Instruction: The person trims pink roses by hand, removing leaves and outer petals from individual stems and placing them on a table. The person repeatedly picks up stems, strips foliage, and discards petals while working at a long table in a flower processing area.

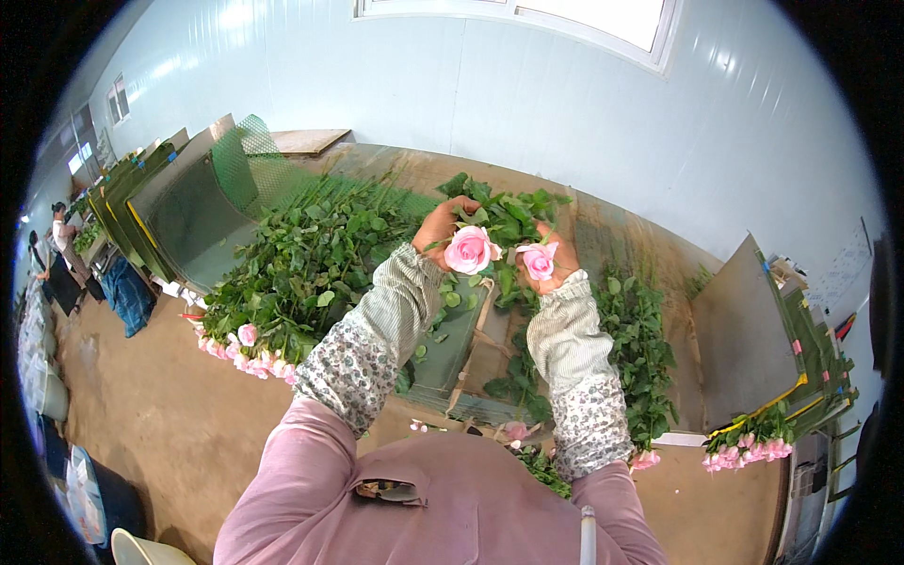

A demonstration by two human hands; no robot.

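Observation:
Both my hands are raised over the workbench, close together. My left hand (445,229) is closed around a leafy stem, with a pink rose (472,250) at its fingers. In my right hand (559,258) is another pink rose (538,260), its bloom in front of the palm. Green leaves (512,215) fill the gap between the hands, and the stems are mostly hidden. To the left lies a large heap of leafy rose stems (318,261), with pink blooms (247,353) over the bench's near edge. Beside my right forearm lies a smaller row of rose stems (635,346).
Green plastic mesh (261,169) and upright boards (198,205) stand at the left. More boards (748,339) stand at the right, above bunched pink roses (748,452). Loose leaves lie on the green bench surface (441,360). Two people (63,244) are far left; buckets (106,494) stand lower left.

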